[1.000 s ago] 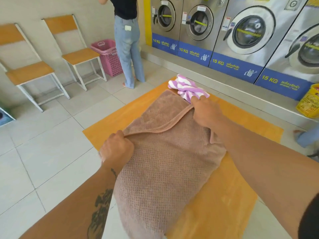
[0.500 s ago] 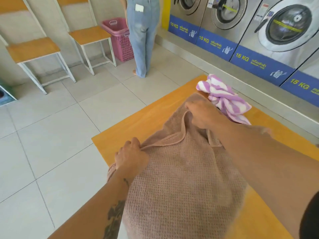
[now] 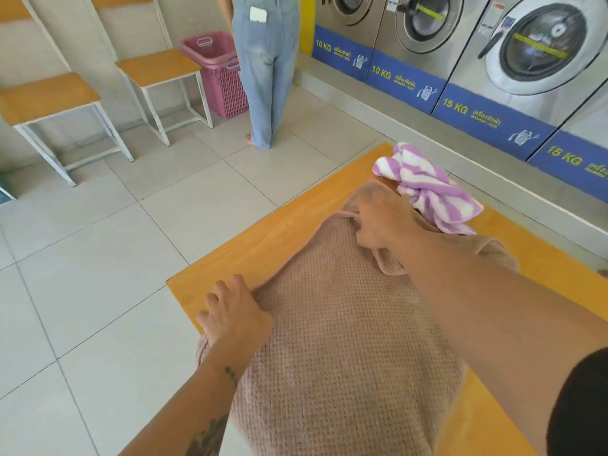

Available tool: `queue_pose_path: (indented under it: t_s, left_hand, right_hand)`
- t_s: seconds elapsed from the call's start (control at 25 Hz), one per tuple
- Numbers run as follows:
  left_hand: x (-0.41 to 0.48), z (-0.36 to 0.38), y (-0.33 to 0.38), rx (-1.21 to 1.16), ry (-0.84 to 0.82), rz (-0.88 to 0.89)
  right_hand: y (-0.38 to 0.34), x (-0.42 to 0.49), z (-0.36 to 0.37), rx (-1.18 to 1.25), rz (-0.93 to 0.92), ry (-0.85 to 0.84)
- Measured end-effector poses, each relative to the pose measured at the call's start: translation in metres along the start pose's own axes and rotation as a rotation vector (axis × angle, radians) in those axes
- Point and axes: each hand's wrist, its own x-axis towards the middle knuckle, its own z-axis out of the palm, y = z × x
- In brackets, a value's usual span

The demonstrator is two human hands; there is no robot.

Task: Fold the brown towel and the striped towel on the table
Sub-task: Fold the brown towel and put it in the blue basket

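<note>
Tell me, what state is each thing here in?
brown towel, spread on the table, far end folded over, near end hanging off.
striped towel, crumpled, unfolded.
left hand, on brown towel's left edge, grip unclear.
right hand, gripping brown towel's far fold.
washer doors, shut.
pink basket, upright.

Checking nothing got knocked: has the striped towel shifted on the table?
No. The striped towel still lies at the far corner of the table, as before.

Right hand: blurred, so we cannot read its grip.
Brown towel: near end cut off by the bottom edge.
</note>
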Motion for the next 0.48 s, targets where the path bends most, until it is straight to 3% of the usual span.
queue_pose_path:
  t_s: [0.08,0.2,0.36,0.48]
  left_hand:
    - [-0.001,0.0,0.016,-0.022,0.139,0.182]
    - [-0.002,-0.003,0.052,-0.093,0.204,0.508]
    - [0.003,0.002,0.096,-0.033,0.09,0.756]
    - [0.017,0.011,0.111,0.102,-0.054,0.809]
  right_hand:
    - [0.002,-0.016,0.013,0.065,0.083,-0.134]
    - [0.01,-0.047,0.026,0.209,0.205,-0.157]
    - [0.022,-0.088,0.042,0.259,0.35,-0.195]
    - [0.022,-0.098,0.054,0.279,0.359,-0.194]
